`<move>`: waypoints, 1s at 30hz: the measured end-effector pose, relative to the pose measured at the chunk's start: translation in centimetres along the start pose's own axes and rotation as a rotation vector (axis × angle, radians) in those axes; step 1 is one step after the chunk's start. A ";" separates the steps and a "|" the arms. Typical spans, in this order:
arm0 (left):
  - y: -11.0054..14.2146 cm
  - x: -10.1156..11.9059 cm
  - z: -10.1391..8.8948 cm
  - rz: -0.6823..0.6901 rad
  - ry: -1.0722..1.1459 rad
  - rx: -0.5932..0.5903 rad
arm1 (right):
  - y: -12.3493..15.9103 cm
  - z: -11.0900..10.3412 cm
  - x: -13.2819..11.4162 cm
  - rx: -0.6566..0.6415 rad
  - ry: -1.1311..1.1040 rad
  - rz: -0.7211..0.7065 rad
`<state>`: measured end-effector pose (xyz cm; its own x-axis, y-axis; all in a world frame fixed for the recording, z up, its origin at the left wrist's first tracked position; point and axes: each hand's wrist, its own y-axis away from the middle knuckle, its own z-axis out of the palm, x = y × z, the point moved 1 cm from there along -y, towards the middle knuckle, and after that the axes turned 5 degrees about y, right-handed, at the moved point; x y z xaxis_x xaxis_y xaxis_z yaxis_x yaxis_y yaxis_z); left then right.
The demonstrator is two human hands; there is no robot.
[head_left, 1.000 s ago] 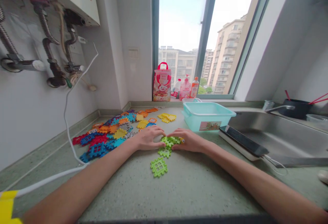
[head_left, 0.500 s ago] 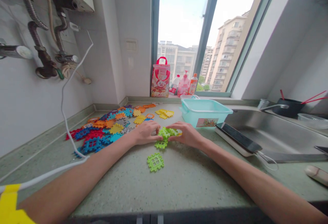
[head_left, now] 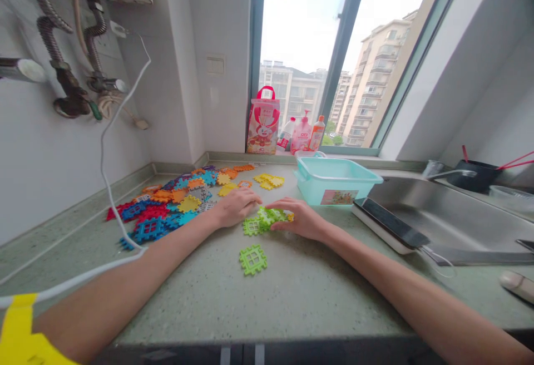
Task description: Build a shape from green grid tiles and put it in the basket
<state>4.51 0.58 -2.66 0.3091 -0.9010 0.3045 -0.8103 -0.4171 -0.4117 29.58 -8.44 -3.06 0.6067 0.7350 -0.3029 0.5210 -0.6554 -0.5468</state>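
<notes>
Both my hands rest on the countertop (head_left: 292, 292) around a small cluster of joined green plastic tiles (head_left: 269, 217). My left hand (head_left: 236, 207) has its fingers curled onto the cluster's left side. My right hand (head_left: 298, 217) curls over its right side, where a bit of yellow shows. One green tile (head_left: 251, 226) sticks out flat at the cluster's front left. Another loose green tile (head_left: 252, 259) lies nearer to me, untouched.
A heap of red, blue, orange and yellow tiles (head_left: 171, 203) spreads to the left. A teal tub (head_left: 334, 184) stands behind my right hand. A phone on a white slab (head_left: 390, 226) lies beside the steel sink (head_left: 450, 215). A white cable (head_left: 108, 187) hangs down the left wall.
The green cluster and both hands have shifted slightly; one green tile now lies at the cluster's front left instead of below it. The camera has tilted a little.
</notes>
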 end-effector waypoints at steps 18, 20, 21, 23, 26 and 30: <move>0.9 0.8 -1.4 -0.020 -0.161 -0.243 | -0.1 -0.9 0.6 -0.079 0.198 0.013; 0.8 0.6 -1.1 -0.077 -0.176 -0.193 | -0.2 -1.0 0.2 -0.041 0.168 0.005; 0.7 0.4 -1.0 -0.106 -0.189 -0.162 | -0.3 -0.9 0.0 -0.014 0.144 0.005; 0.6 0.0 -1.0 -0.143 -0.222 -0.101 | -0.7 -0.5 -0.5 0.042 0.100 0.015; 0.5 -0.5 -1.4 -0.164 -0.295 -0.039 | -1.7 0.8 -0.8 0.095 0.076 0.047; 0.5 -0.9 -1.4 -0.202 -0.391 -0.042 | -2.4 2.3 -1.0 0.018 0.109 0.073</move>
<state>3.09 1.36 -1.98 0.6221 -0.7825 0.0243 -0.7311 -0.5917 -0.3397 26.38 -7.18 -3.23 0.7049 0.6614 -0.2562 0.4631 -0.7027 -0.5402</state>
